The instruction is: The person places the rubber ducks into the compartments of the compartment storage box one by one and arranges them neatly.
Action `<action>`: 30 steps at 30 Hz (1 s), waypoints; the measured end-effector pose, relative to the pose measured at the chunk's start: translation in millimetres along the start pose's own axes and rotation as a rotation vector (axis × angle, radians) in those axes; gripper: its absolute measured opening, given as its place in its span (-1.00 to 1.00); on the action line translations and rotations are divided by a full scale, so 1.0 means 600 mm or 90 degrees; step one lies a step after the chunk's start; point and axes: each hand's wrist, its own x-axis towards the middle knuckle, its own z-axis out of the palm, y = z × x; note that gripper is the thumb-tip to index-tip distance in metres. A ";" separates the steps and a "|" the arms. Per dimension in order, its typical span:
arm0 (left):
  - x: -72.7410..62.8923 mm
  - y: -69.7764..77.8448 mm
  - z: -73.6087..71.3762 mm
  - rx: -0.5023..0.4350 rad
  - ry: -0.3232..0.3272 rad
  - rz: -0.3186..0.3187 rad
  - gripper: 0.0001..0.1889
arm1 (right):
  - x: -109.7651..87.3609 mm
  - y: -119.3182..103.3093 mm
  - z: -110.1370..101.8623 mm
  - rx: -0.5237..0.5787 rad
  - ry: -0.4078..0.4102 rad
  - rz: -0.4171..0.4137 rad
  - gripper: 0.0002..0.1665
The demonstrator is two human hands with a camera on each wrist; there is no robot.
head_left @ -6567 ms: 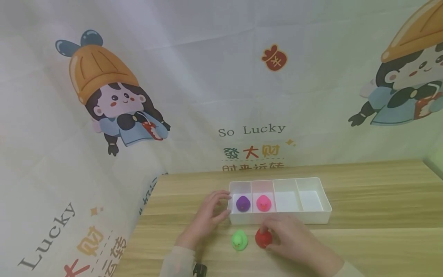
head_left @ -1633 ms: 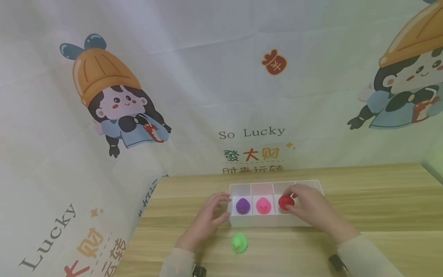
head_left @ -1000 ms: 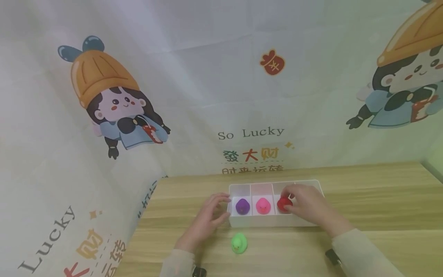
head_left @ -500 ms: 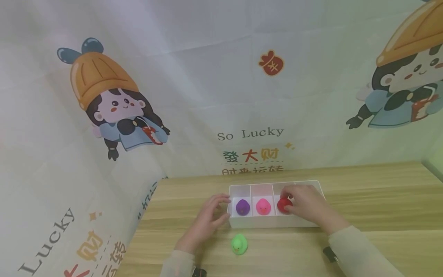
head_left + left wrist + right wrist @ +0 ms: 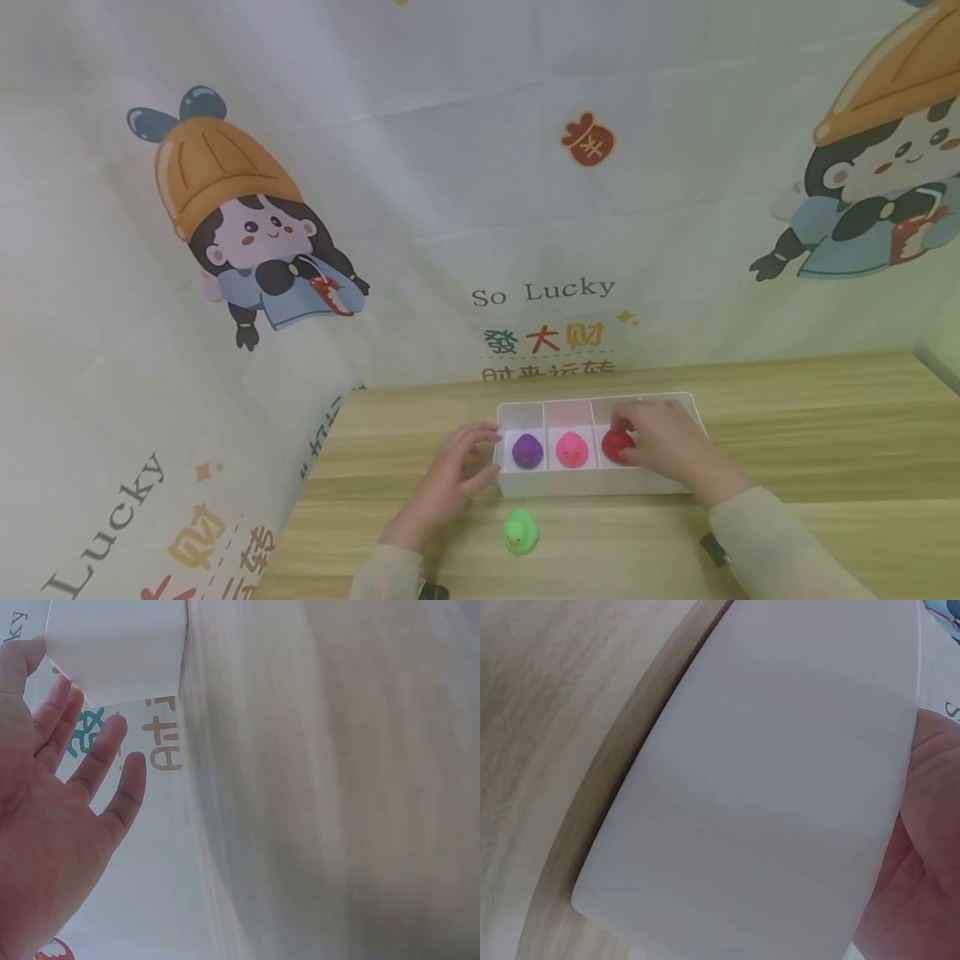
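Observation:
My right hand (image 5: 662, 437) reaches into the third compartment of a white divided box (image 5: 592, 482) and pinches a red rubber duck (image 5: 615, 445). In the right wrist view the box's outer wall (image 5: 757, 772) hides those fingertips and the duck. My left hand (image 5: 450, 471) rests its thumb and fingertips against the box's left end; the left wrist view shows its fingers spread and loosely bent. A purple duck (image 5: 527, 451) sits in the first compartment and a pink duck (image 5: 572, 450) in the second. On the table in front stands a green duck (image 5: 520, 532).
The fourth compartment is largely covered by my right hand. A wooden tabletop (image 5: 825, 433) carries the box and reaches back to a printed cloth backdrop (image 5: 450, 208) with cartoon figures and lettering. Dark wrist gear (image 5: 714, 550) shows under the right sleeve.
My right hand has carried the red duck from the table in front of the box into the third compartment. Over the last second it stays nearly still. The left hand keeps its place.

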 end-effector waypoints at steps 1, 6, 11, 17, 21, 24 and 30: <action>0.000 0.000 0.000 -0.002 0.000 0.001 -0.58 | 0.001 0.000 0.000 -0.004 -0.001 -0.002 -0.69; 0.000 0.001 -0.001 -0.002 0.000 0.005 -0.57 | 0.002 0.001 -0.003 -0.011 -0.016 -0.005 -0.67; 0.001 0.003 -0.002 0.002 0.004 0.008 -0.58 | 0.005 0.001 -0.007 -0.006 -0.020 -0.015 -0.67; 0.002 0.003 -0.002 0.008 -0.002 0.010 -0.58 | 0.004 0.003 0.000 0.040 -0.011 -0.010 -0.67; 0.002 0.003 -0.002 0.005 -0.005 0.006 -0.58 | -0.001 0.003 0.005 0.071 0.011 -0.009 -0.70; 0.002 0.003 -0.002 0.003 -0.004 0.006 -0.59 | -0.005 0.002 0.006 0.080 0.048 -0.033 -0.72; 0.002 0.003 -0.001 0.003 -0.007 0.000 -0.59 | -0.012 0.000 0.006 0.073 0.114 -0.078 -0.74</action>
